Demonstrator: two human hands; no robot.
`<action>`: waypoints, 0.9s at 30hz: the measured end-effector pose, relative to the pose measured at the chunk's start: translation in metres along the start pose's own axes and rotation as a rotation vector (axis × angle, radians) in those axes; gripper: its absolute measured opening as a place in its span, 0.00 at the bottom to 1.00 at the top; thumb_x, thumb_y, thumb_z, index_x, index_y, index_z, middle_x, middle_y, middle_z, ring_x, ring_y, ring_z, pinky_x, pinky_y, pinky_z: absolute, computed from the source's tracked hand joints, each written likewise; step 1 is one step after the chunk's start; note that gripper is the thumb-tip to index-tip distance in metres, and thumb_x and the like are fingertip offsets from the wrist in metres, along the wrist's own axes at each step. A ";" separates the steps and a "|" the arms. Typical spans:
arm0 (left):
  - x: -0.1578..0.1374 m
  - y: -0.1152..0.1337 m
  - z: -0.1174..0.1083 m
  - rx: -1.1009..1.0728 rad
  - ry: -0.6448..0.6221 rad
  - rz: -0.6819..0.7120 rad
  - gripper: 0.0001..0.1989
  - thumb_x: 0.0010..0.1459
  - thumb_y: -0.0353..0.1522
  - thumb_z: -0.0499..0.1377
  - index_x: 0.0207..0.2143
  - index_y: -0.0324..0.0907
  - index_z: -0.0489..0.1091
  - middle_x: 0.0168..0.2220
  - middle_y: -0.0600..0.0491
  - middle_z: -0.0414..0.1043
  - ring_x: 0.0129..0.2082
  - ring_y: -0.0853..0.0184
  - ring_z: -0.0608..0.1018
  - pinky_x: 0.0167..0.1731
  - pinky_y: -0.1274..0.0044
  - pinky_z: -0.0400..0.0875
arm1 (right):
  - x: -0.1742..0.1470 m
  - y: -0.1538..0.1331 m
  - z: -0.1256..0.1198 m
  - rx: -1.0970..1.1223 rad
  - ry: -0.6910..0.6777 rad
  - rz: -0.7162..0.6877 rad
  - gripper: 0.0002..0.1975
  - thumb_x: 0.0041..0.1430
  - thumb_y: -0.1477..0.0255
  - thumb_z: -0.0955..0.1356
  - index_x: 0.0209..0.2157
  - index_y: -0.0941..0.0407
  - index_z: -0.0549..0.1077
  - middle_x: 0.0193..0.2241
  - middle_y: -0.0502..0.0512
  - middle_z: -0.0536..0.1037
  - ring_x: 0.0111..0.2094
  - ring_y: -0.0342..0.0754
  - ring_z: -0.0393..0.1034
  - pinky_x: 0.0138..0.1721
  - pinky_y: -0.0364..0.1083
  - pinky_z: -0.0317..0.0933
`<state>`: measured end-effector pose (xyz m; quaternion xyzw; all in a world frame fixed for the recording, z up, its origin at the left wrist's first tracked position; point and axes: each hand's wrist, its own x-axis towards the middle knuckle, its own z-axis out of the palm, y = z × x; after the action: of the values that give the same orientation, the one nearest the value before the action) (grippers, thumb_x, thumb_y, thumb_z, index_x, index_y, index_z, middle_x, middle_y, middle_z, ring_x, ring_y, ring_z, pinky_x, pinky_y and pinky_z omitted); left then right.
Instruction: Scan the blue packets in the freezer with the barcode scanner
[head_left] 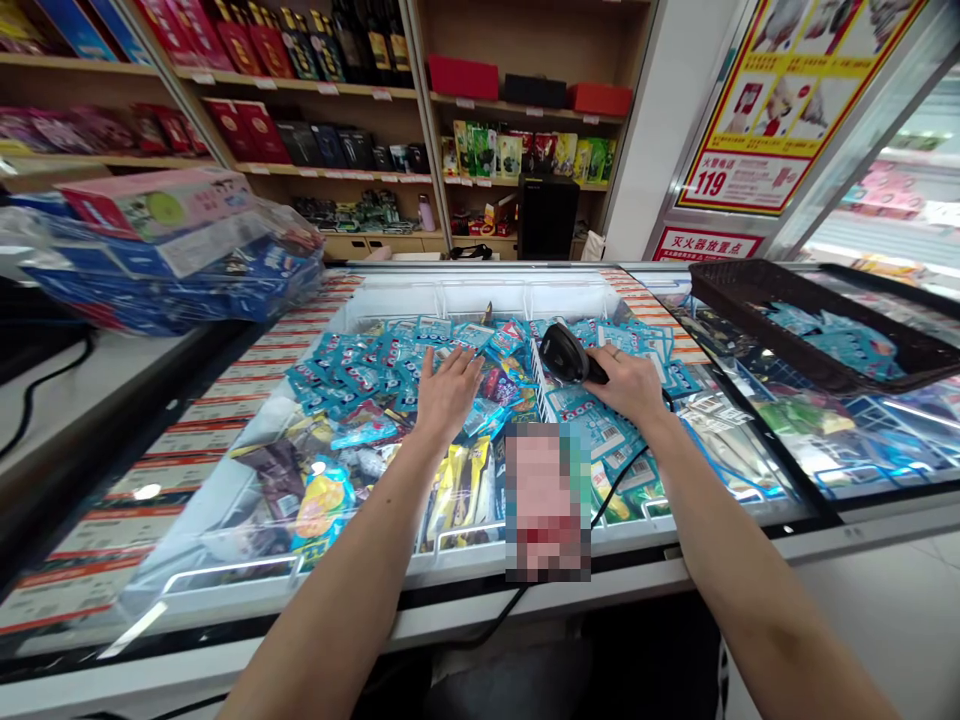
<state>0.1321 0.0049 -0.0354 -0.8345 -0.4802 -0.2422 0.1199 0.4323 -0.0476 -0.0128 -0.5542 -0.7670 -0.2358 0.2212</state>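
A black handheld barcode scanner (564, 353) is in my right hand (628, 385), with its head pointing left and its cable running down towards the front edge. My left hand (451, 385) lies flat with its fingers stretched out, over the small blue packets (360, 370) spread at the middle and back of the freezer. Nothing shows in that hand. More blue packets (592, 425) lie below and around the scanner. Yellow-wrapped ice creams (459, 480) show through the glass lid, nearer to me. A pixelated patch hides what is between my forearms.
At the left, plastic-wrapped boxes (180, 250) are stacked on the freezer edge. A dark brown tray (787, 340) with blue packets stands at the right. Shelves of bottles and boxed goods (315, 140) line the back, beside a black box-shaped object (549, 220).
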 end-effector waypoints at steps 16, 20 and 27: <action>0.037 0.024 0.001 -0.101 -0.062 0.053 0.20 0.63 0.36 0.46 0.56 0.46 0.62 0.56 0.49 0.66 0.59 0.61 0.65 0.62 0.60 0.45 | 0.006 0.015 0.003 -0.002 0.108 0.054 0.20 0.59 0.60 0.64 0.49 0.55 0.70 0.38 0.56 0.77 0.33 0.48 0.70 0.29 0.44 0.54; 0.065 0.027 0.021 -0.139 -0.101 -0.004 0.21 0.64 0.35 0.45 0.58 0.46 0.59 0.60 0.49 0.61 0.61 0.61 0.63 0.61 0.61 0.50 | 0.007 0.013 0.004 -0.015 0.110 0.047 0.19 0.59 0.61 0.64 0.49 0.54 0.71 0.37 0.56 0.77 0.32 0.48 0.70 0.30 0.44 0.54; 0.087 0.032 0.052 -0.166 -0.253 0.022 0.23 0.65 0.41 0.40 0.61 0.50 0.54 0.64 0.53 0.54 0.64 0.61 0.57 0.61 0.59 0.50 | 0.009 0.012 0.005 -0.014 0.092 0.054 0.19 0.58 0.62 0.64 0.49 0.54 0.70 0.39 0.56 0.77 0.33 0.49 0.71 0.31 0.44 0.55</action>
<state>0.2113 0.0755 -0.0336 -0.8706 -0.4605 -0.1727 -0.0083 0.4412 -0.0348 -0.0099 -0.5649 -0.7390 -0.2605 0.2588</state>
